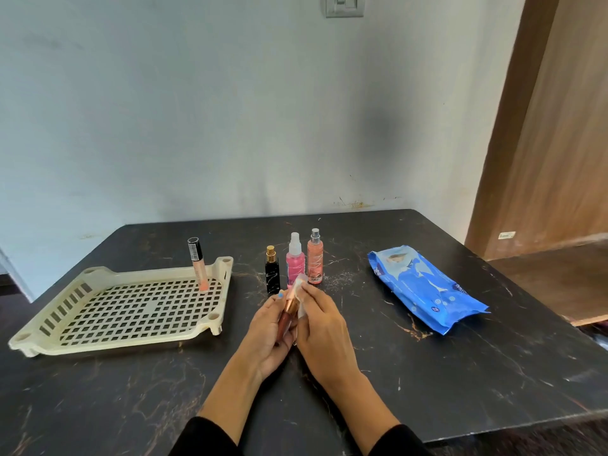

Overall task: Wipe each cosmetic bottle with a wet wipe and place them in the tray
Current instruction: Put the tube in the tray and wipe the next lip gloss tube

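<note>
Lip-gloss tube [285,319] sits in my curled left hand [270,337]; my right hand [320,327] pinches a wet wipe [298,292] on its cap. Tray [49,327] (one tube [198,263] standing inside) lies left; three bottles [293,260] stand just beyond.

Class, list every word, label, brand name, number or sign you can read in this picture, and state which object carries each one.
Nothing here reads in full.
Blue wipes pack: white letters near its far end, possibly "ee", the rest cut off; a small round mark near the front, too small.
Tube standing in the tray: barcode and vertical print, too small.
Orange spray bottle: label blurred.
Pink spray bottle: print blurred.
Black bottle: no legible text.
</note>
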